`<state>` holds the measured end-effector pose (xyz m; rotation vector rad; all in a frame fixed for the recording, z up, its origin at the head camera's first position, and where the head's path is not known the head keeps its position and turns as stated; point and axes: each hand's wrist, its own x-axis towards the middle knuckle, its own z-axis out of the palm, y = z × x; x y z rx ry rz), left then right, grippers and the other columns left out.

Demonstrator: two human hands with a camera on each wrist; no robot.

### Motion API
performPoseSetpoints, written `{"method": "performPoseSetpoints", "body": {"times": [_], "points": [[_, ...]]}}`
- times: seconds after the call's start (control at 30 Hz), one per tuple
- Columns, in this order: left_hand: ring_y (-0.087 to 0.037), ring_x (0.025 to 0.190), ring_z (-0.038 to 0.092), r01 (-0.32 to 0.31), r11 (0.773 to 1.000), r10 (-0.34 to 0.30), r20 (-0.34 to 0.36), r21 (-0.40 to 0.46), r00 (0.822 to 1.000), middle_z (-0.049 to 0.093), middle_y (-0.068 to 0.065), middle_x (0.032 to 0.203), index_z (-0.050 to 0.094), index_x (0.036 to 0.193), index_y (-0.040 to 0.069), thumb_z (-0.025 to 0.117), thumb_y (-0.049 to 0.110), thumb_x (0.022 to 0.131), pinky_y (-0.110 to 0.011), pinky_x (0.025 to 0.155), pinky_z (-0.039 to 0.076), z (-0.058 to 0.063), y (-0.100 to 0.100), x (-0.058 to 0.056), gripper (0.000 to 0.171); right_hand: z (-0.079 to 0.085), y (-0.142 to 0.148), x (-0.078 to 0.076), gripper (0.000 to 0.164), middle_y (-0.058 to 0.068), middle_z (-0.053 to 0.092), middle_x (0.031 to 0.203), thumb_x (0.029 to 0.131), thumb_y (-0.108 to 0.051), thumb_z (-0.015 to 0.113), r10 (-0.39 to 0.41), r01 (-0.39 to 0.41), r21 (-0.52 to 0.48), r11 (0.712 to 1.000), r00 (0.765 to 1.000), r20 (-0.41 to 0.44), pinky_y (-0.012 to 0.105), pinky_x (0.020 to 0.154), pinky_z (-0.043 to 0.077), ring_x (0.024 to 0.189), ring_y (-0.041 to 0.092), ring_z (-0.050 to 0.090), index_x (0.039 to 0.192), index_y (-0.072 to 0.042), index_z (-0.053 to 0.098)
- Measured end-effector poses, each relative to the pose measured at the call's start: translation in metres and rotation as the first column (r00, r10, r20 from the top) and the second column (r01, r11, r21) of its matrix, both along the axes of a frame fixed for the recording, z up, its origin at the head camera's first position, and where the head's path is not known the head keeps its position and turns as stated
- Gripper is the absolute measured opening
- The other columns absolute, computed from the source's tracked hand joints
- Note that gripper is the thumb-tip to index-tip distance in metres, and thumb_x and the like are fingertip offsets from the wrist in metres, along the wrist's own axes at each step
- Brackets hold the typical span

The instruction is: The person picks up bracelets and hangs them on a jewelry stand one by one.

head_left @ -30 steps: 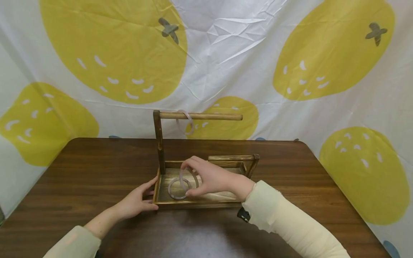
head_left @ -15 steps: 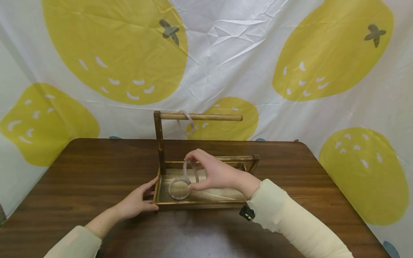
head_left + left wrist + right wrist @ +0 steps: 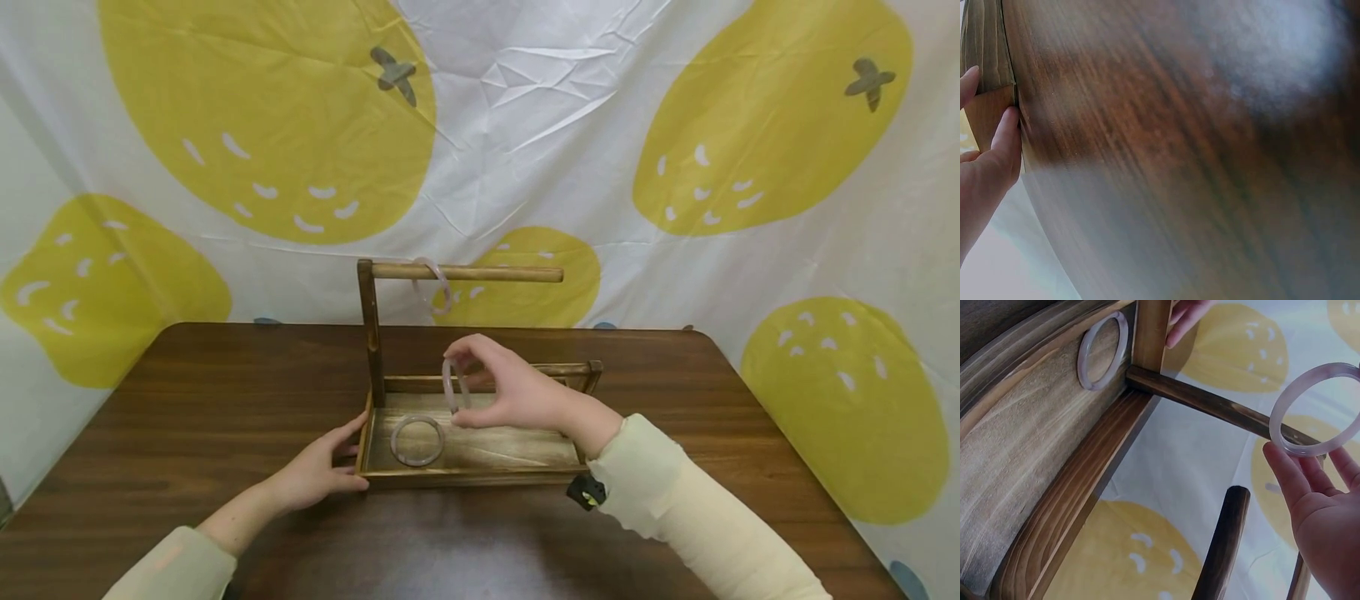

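A pale lilac bangle (image 3: 447, 387) is pinched between the thumb and fingers of my right hand (image 3: 517, 392), raised over the middle of the wooden tray (image 3: 517, 450). The right wrist view shows this held bangle (image 3: 1277, 419) as a full, glossy ring above the fingertips. Another similar bangle (image 3: 394, 442) lies flat at the tray's left end. A third bangle (image 3: 447, 293) hangs on the upper wooden bar (image 3: 510, 273), towards its post. My left hand (image 3: 318, 471) rests against the tray's left end, thumb at the front corner and fingers extended along the side.
The tall post (image 3: 371, 333) carries the upper bar over the tray's left side. A shorter bar (image 3: 573, 367) stands at the back right, partly behind my right hand. The brown table (image 3: 187, 417) meets a lemon-print cloth (image 3: 525, 167) behind.
My right hand has lifted the bangle up and to the right, away from the one lying in the tray. The left hand has stayed in place.
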<state>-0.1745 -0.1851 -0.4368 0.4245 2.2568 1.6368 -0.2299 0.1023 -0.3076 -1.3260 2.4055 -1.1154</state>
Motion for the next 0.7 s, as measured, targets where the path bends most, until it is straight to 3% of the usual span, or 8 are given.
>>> {"method": "performPoseSetpoints", "body": {"times": [0.4,0.7], "points": [[-0.052,0.129,0.033,0.0,1.0,0.0,-0.009,-0.01,1.0,0.006,-0.036,0.149,0.008,0.149,-0.004,0.072,0.004,0.079,-0.034,0.095,0.052,0.0,0.001,0.0,0.095,0.009,0.021,-0.004,0.061,0.019,0.049,0.121,0.077,0.001,0.072,-0.069,0.079,-0.122,0.989,0.995,0.078,0.038,0.097,0.051,0.111,0.032,0.055,0.129,0.002,0.04],[-0.052,0.128,0.033,-0.003,1.0,0.002,-0.017,-0.009,1.0,0.006,-0.037,0.149,0.008,0.148,-0.005,0.072,0.003,0.079,-0.034,0.095,0.052,-0.001,0.0,0.0,0.095,0.01,0.037,-0.009,0.061,0.02,0.05,0.122,0.077,0.002,0.073,-0.116,0.127,-0.203,0.971,0.991,0.064,0.03,0.101,0.048,0.115,0.03,0.051,0.129,0.003,0.041]]}}
